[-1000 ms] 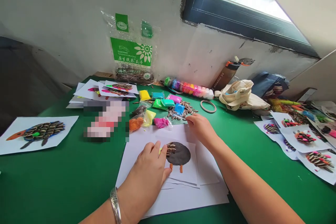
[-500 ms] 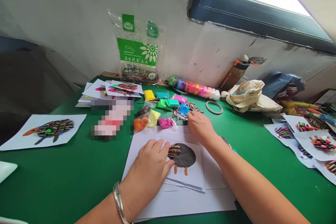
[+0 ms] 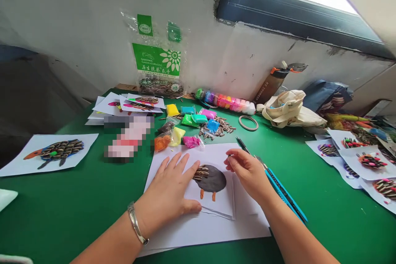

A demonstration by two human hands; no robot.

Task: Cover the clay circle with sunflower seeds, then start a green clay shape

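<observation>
The left hand (image 3: 165, 194) is laid flat on the paper card (image 3: 210, 156), its fingers (image 3: 188, 169) spread and holding nothing. The right hand (image 3: 247, 171) is pinched, but a hold cannot be told. Sunflower seeds (image 3: 201, 172) are set at the left edge of the dark clay disc (image 3: 213, 179), on the card between the hands; its bare part appears to call for more seeds.

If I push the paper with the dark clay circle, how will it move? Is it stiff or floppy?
The paper will probably slide easily, because it lies loose on other white sheets. Lifted by one edge, it will likely bend, and the dark clay circle may make it sag.
</observation>
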